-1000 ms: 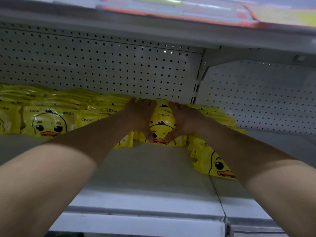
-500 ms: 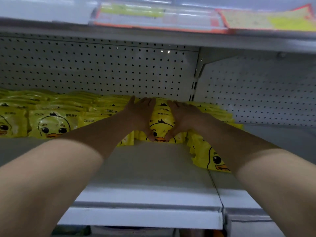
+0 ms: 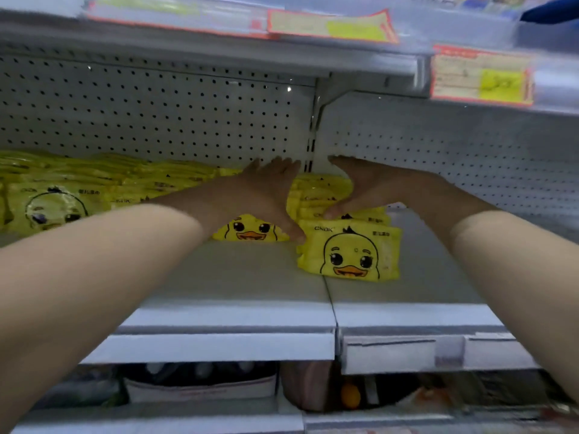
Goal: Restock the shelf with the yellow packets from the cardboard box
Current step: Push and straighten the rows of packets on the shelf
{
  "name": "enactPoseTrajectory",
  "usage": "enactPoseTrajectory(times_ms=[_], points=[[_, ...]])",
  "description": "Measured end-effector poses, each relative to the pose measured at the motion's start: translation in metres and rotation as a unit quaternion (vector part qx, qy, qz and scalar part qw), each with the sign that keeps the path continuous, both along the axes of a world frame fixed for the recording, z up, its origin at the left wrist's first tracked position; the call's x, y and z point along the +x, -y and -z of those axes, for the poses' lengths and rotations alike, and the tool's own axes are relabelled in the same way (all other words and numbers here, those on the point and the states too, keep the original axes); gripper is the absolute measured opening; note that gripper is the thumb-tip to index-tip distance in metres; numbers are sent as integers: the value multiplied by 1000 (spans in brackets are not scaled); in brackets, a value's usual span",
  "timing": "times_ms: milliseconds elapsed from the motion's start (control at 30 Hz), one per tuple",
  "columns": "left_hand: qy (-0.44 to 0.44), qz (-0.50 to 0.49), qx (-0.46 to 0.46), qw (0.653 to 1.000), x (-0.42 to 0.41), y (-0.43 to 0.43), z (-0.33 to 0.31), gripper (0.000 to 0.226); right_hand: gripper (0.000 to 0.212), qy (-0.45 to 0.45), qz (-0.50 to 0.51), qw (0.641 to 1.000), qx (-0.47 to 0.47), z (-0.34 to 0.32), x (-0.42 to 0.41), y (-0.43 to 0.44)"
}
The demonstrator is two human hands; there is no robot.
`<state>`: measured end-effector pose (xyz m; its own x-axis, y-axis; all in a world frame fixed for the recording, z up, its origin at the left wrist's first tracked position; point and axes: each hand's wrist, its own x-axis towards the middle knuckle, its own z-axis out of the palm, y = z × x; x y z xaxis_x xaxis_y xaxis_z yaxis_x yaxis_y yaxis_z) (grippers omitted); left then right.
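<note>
Hands now drawn apart, where half a second ago they met over one central pile.

Yellow packets (image 3: 319,195): glossy soft wrappers, cartoon duck face with orange bill and black outline, small dark lettering along the top. They are banked in overlapping rows along the back of the shelf (image 3: 235,277), from its left end to just past the middle seam.

Foremost packet (image 3: 349,253): right of the seam, nearest the front edge.

Left hand (image 3: 269,195): arm reaching in, fingers straight toward the pegboard back wall (image 3: 156,114), thumb down at the shelf, palm against the left side of the middle pile.

Right hand (image 3: 369,189): fingers straight, pointing left along the pile's top, thumb spread low on its front. Neither hand clasps anything.

Orientation: duck faces turned to the front edge, long axes parallel with it.

Price labels (image 3: 479,76): blurred, on the shelf edge above.
</note>
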<state>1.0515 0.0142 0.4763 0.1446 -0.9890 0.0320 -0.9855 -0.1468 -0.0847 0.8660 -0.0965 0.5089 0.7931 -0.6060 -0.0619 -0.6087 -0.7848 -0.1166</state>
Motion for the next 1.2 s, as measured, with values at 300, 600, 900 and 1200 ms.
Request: enactPoseTrajectory(times_ms=[300, 600, 900, 1200], points=[[26, 47, 38, 998, -78, 20, 21, 153, 151, -74, -10, 997, 4, 37, -59, 19], [28, 6, 11, 1000, -73, 25, 32, 154, 147, -55, -51, 995, -65, 57, -59, 27], [55, -24, -26, 998, -70, 43, 35, 156, 156, -50, -43, 995, -76, 61, -35, 45], [66, -37, -36, 996, -67, 52, 36, 156, 155, -52, -45, 992, -108, 59, -26, 55]])
